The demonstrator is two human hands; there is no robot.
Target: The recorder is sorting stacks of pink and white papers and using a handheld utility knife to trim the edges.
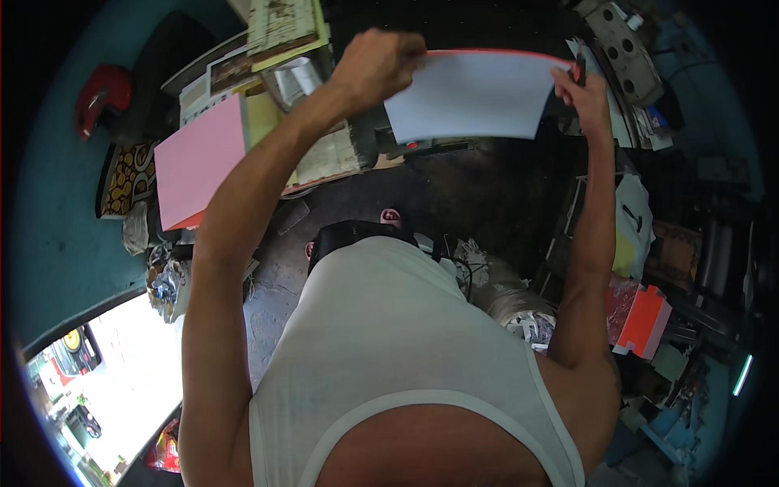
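Stretched out before me is a white sheet (466,96) with a red-orange upper edge, hanging between my two hands. My left hand (377,65) is closed on its upper left corner, its fingertips partly hidden. At the upper right corner, my right hand (586,96) pinches the sheet. A slim black-and-red tool (578,68) also sticks up from the right hand; its exact kind is unclear. Beneath the sheet's lower edge, a dark surface shows a small red spot.
Pink sheets (201,162) lie in a stack on the left, beside piled boards and papers (284,32). A grey metal part with round holes (623,53) stands far right. Bundled sacks (511,304) and a red-orange packet (641,321) lie near my right arm.
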